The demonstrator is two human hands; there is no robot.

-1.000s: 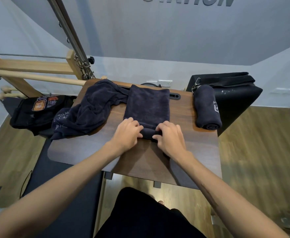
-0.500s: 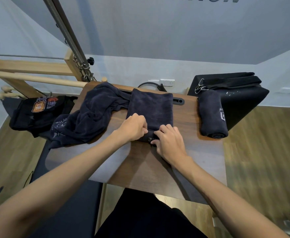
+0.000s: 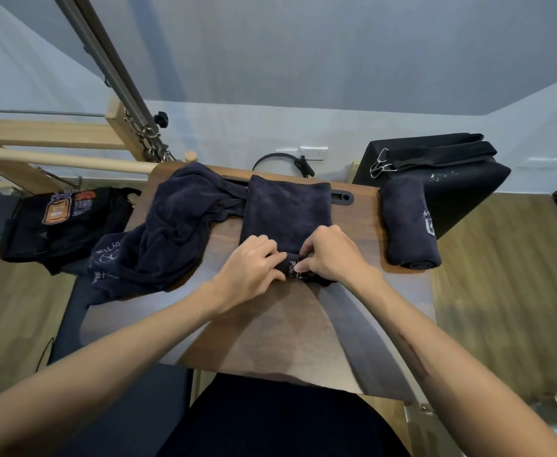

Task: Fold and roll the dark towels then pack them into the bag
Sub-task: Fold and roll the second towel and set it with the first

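roll has grown since a second ago, creeping up folded towel (image 3: 287, 209) away from body. left hand (image 3: 250, 272) and right hand (image 3: 331, 255) curled over roll, pinching it. flat part lies just beyond fingertips. rolled towel (image 3: 409, 225) right of right hand, loose towel (image 3: 171, 232) left of left hand. rolling about half done, by my reckoning.

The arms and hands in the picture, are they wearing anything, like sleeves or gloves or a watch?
No. Both arms are bare as far as the picture shows, with no sleeves. The left hand and right hand wear no gloves, and no watch, ring or bracelet shows.
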